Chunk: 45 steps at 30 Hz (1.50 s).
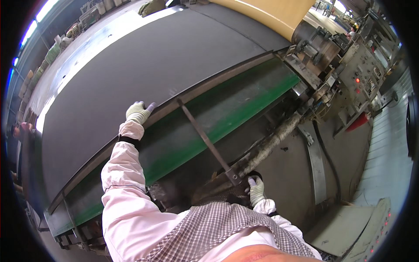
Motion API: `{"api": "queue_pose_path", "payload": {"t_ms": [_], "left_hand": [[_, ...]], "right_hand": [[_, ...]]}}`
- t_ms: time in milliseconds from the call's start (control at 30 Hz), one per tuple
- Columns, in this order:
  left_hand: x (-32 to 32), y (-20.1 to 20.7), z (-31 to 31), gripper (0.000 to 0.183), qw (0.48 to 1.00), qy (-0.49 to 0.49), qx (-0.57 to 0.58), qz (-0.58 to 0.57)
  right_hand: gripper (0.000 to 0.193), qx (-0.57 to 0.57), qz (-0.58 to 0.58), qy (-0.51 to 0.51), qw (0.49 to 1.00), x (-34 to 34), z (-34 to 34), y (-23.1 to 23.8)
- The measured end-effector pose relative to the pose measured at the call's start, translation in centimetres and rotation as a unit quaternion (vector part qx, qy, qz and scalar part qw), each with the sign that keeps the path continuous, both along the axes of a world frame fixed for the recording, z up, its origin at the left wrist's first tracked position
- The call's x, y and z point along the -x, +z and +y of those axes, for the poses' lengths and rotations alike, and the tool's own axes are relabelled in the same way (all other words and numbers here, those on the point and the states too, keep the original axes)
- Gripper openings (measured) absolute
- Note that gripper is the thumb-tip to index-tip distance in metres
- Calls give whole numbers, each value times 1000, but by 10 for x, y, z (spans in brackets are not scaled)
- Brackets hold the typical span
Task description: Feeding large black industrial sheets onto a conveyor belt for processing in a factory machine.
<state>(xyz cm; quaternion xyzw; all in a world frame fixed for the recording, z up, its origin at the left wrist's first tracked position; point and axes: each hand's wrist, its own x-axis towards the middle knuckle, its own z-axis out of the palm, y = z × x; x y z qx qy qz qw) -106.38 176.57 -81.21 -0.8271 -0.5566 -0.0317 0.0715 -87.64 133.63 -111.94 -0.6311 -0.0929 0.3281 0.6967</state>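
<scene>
My left hand (138,113), in a pale striped glove with purplish fingertips, rests at the near edge of a wide dark grey sheet (144,74). Its fingers lie on the edge, somewhat apart, holding nothing that I can see. Under that edge runs a long brown rail (209,85). My right hand (256,192), gloved alike, is low by my waist, beside the lower end of a slanting metal bar (203,131). Its finger and thumb are apart; a dark curved thing sits right by the fingertips, and whether they touch it is unclear.
Below the rail slopes a green-edged panel (227,118). A worn roller (275,144) leads to machinery with a control panel (360,65) at right. A tan roll (270,13) stands at the far side. A cable (325,153) and metal strip (316,170) lie on the floor. Another person (22,129) is at far left.
</scene>
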Motion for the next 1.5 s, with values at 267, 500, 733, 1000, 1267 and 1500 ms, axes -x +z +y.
{"api": "queue_pose_path", "payload": {"t_ms": [267,500,733,1000,1267,1500], "left_hand": [[-76,6,-9,71,995,-93,25,-9],[-136,24,-30,76,993,-101,58,33],[-222,25,-50,78,984,-138,103,-38],[-258,19,-121,62,949,-288,61,-109],[6,-27,-58,61,986,75,-32,-148],[92,-31,-83,56,973,190,-79,-103]], "right_hand": [[23,21,25,22,999,36,-10,9],[16,28,58,42,997,73,-24,22],[17,6,66,42,997,65,-41,14],[17,77,24,15,997,0,-79,41],[32,128,-305,1,944,-118,-109,-17],[39,131,-237,-11,963,-139,-111,-59]]}}
